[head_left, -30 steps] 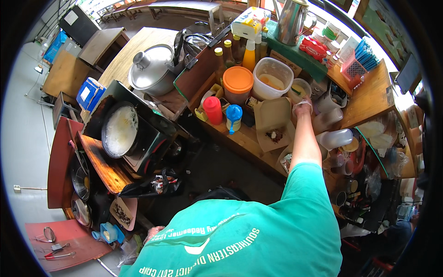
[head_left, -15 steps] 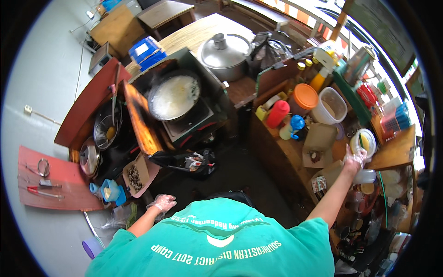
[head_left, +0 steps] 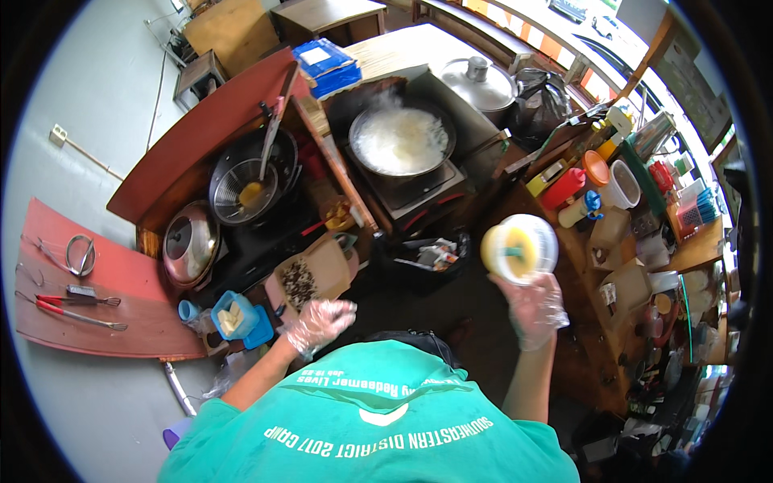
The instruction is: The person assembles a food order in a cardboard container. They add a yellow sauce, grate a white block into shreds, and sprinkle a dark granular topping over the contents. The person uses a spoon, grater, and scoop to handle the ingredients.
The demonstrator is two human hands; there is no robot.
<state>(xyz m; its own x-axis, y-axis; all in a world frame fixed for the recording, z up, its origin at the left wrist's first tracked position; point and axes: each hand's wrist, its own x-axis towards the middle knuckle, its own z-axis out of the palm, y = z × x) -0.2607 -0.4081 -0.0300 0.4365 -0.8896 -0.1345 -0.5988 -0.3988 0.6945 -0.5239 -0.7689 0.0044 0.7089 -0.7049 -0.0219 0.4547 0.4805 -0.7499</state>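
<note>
My right hand (head_left: pixel 535 310), in a clear plastic glove, grips a round white-rimmed plastic tub (head_left: pixel 544 233) from below, above the dark floor between the stove and the right counter. Yellow contents show in the tub, along with a green piece I cannot make out. My left hand (head_left: pixel 324 324), also gloved, is nearest a cardboard box (head_left: pixel 326 270) holding dark and pale crumbs. Its fingers are loosely bent and slightly apart, with nothing seen in them. Ahead, a black pan (head_left: pixel 452 145) of bubbling, steaming pale liquid sits on the stove (head_left: pixel 427 193).
On the left stand a wok (head_left: pixel 282 153) with a wire strainer (head_left: pixel 233 193), a lidded pan (head_left: pixel 192 245) and a blue container (head_left: pixel 241 304). A black rubbish bag (head_left: pixel 388 256) hangs below the stove. Squeeze bottles (head_left: pixel 564 187) and tubs crowd the right counter.
My right hand has brought the tub off the right counter and in toward the middle. My left hand has moved forward and right, closer to the cardboard box. The view has shifted.
</note>
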